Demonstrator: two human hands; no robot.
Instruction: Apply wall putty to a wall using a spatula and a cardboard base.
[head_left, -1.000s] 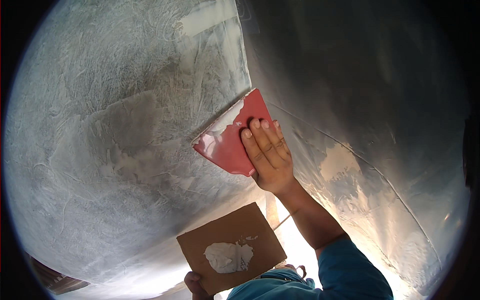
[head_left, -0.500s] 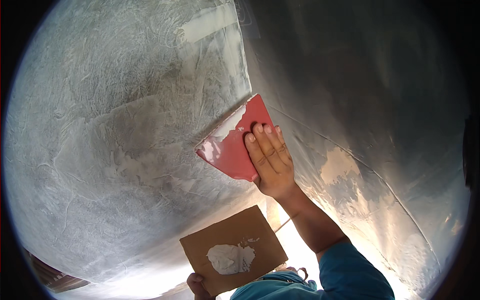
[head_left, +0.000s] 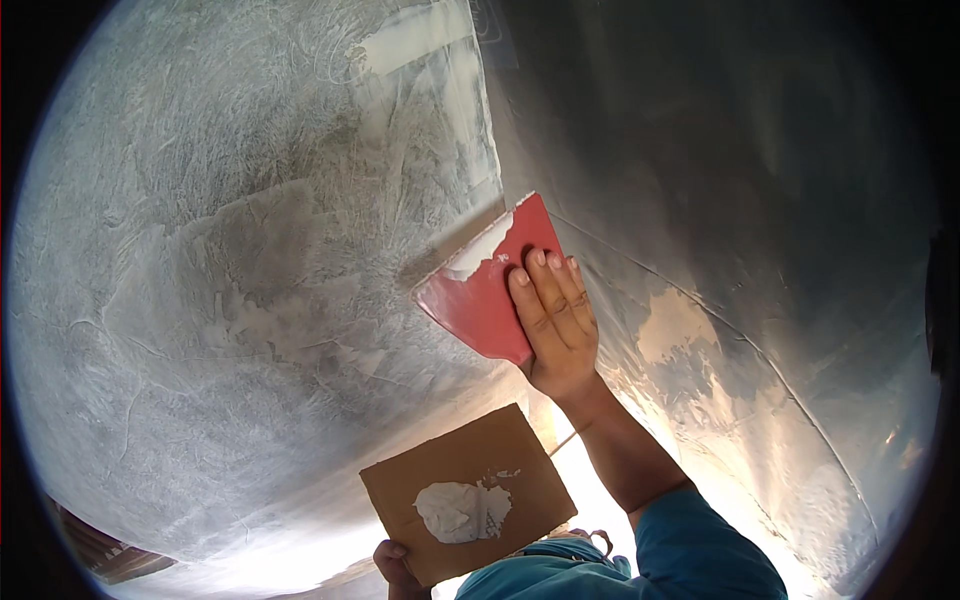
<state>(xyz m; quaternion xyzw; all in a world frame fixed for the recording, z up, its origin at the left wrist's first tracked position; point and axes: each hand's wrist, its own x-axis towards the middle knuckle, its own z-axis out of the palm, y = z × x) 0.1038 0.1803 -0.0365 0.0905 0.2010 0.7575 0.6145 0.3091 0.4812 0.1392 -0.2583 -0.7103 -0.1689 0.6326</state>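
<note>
My right hand (head_left: 562, 325) grips a red putty spreader (head_left: 490, 290), fingers laid flat across its face. White putty (head_left: 482, 255) coats the spreader's long upper-left edge, which is close to the grey plastered wall (head_left: 250, 260) beside a corner. Whether that edge touches the wall, I cannot tell. A darker strip runs along the wall just beside it. Low in view, my left hand (head_left: 398, 566) holds a brown board (head_left: 400, 490) by its lower-left corner. A mound of white putty (head_left: 455, 512) sits on the board. Most of the left hand's fingers are hidden under it.
To the right of the corner stands a darker wall (head_left: 720, 150) with a raised line running down it and a pale patch (head_left: 676, 328). Another pale smear (head_left: 415, 40) lies high on the left wall. Bright light comes from below.
My right hand and the spreader have shifted right and slightly down, uncovering a darker strip on the wall. The board in my left hand has barely moved.
</note>
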